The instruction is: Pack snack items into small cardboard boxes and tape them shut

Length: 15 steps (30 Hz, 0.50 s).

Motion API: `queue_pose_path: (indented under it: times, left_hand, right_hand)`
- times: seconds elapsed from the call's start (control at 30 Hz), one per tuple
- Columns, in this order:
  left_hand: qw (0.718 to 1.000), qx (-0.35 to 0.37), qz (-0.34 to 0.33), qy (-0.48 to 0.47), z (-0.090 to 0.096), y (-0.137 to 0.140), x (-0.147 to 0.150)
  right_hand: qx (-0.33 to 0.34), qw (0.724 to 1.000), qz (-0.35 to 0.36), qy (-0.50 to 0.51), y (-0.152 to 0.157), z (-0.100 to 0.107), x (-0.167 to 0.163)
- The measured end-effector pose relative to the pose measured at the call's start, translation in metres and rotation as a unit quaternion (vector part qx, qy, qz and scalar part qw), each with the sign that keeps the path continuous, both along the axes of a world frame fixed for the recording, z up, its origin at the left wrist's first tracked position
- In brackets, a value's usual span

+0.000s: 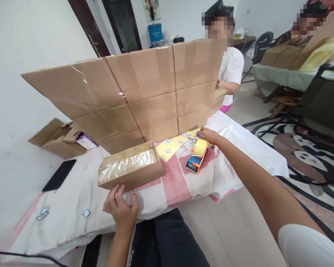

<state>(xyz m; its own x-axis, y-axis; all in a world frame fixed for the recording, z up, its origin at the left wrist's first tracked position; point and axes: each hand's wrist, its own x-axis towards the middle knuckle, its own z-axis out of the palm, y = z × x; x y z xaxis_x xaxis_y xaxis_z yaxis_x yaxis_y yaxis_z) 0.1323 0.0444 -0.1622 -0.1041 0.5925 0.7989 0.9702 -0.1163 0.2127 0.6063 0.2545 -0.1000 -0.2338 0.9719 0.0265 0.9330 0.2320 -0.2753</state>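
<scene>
Rested left hand (123,208), fingers (118,193) parted, at the near edge of the long brown cardboard box (131,167); held right hand (209,135), the nearer (could not tell if pinching), just beyond the orange-and-blue tape dispenser (197,156), aligned lengthwise toward it on pink-and-white cloth (177,189).

The bare left hand (121,203) is held low, with its back upward; the fingers (118,191) are slightly bent and spread, and the thumb (134,199) stands apart from them. Its forearm (120,246) rises nearly straight from below. The bare right arm (252,178) is stretched far forward, crossing slantwise from a short white cloth sleeve (306,244). At its end I see the bare right hand (207,134), turned inward, with fingers curled; how firmly they close, I cannot tell. The two hands are well apart.
</scene>
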Motion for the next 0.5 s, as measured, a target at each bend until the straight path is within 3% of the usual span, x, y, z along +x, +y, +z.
queue_pose_path:
  times: [0.23,0.5]
  left_hand:
    - [1.000,-0.010,0.002,-0.010,-0.0021,-0.0006,-0.0012]
    - [1.000,-0.005,0.017,-0.001,-0.0028,0.0018,-0.0006]
  right_hand:
    - [0.028,0.999,-0.003,0.045,0.0052,-0.0034,-0.0005]
    - [0.005,0.998,0.039,0.041,0.0041,-0.0038,-0.0069]
